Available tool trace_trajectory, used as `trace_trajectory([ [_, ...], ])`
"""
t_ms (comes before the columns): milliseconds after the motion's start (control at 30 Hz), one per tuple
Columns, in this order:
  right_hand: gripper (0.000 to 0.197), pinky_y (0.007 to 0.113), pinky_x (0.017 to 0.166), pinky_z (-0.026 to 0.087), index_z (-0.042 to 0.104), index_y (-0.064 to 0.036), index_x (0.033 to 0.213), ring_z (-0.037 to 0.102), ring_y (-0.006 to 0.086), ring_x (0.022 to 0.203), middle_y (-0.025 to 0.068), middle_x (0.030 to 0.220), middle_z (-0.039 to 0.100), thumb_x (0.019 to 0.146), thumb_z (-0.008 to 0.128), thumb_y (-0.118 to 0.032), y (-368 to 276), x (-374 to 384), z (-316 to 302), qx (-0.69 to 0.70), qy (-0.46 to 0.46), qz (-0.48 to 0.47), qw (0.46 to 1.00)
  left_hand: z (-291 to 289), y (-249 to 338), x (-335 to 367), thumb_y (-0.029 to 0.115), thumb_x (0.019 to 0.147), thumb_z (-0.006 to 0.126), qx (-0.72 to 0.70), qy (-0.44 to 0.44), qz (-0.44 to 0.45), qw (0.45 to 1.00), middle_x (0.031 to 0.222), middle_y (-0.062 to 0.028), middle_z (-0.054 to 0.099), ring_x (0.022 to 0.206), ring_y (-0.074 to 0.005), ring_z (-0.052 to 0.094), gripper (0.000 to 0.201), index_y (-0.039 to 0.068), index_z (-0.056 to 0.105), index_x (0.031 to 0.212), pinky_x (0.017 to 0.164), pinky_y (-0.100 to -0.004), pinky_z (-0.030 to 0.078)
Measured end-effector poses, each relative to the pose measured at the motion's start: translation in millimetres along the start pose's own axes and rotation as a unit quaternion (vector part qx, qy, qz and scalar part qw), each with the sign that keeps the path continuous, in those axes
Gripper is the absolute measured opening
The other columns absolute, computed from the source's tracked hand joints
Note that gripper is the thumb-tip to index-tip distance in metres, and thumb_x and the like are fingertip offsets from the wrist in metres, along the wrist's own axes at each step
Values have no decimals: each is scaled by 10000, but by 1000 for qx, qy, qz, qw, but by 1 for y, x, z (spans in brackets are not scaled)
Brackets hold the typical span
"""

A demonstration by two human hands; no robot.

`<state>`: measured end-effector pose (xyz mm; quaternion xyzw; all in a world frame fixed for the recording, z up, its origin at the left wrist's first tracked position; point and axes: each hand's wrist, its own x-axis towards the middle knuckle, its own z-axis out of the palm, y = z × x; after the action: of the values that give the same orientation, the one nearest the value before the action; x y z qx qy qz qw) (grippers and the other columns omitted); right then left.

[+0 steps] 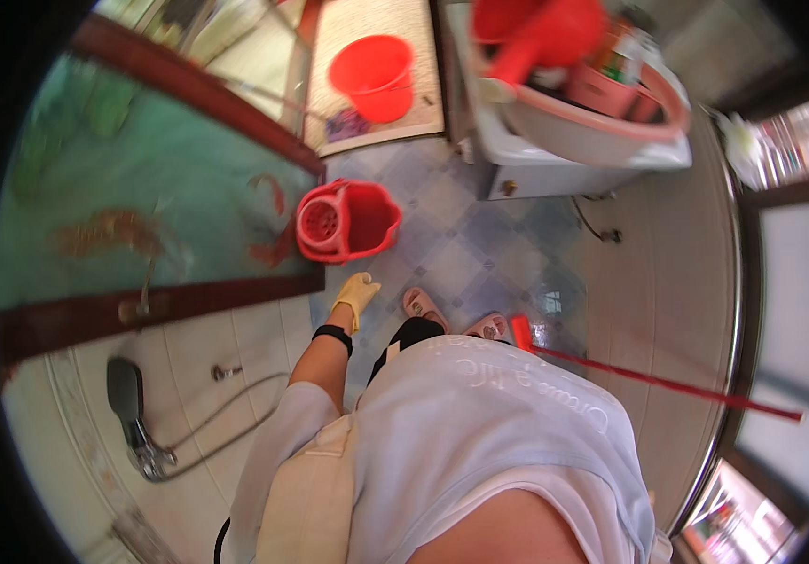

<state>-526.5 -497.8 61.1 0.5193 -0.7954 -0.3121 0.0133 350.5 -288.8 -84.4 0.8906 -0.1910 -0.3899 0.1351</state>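
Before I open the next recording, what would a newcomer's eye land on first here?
Probably the red wringer bucket on the blue tiled floor, the yellow-gloved left hand near it. Next come another red bucket, upper middle, and a long red handle at right.

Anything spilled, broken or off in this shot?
Nothing clearly damaged. The floor has a bright patch near the red tool head; water or just glare, can't tell. The basin is heaped above its rim. The mop bucket stands upright.
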Motion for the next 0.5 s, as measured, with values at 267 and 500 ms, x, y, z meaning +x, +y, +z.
trace_trajectory([
  [267, 334, 358, 800, 524, 653, -92, 1118, 663, 222, 929, 73, 1026, 683, 874, 654, -320, -371, -40, -135, 280, -305, -359, 836, 27, -135, -42, 347, 800, 651, -156, 73, -105, 980, 862, -251, 610, 809, -356, 602, 340, 13, 609, 849, 751, -448, 463],
  [500, 363, 324, 802, 507, 623, -50, 1162, 660, 177, 904, 46, 1028, 667, 894, 662, -291, -652, -133, -271, 205, -368, -525, 740, 30, -214, -126, 346, 789, 688, -331, 289, -285, 852, 1013, -202, 673, 938, -336, 633, 448, 25, 658, 1101, 846, -398, 483],
])
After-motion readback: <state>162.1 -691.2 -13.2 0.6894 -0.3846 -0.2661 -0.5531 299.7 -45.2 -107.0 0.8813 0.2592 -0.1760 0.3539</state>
